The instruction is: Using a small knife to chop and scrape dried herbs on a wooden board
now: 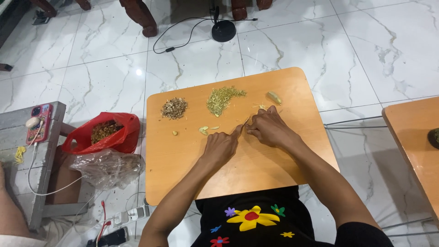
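left hand (220, 145) and right hand (269, 127) pinch one small pod (245, 121) together | green heap (221, 99), brown heap (174, 108) beyond | red bag (122, 138) beside table (256, 174)

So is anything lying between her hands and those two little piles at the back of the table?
Nothing visible. Bare tabletop separates the left hand and right hand from the brown pile and green pile; a few small pieces lie left.

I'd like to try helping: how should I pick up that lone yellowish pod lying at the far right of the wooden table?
Probably pinch the yellowish pod across its narrow middle, coming straight down from above. It lies flat on the wooden table, long and slim, slanted, with bare board around it, apart from the right hand.
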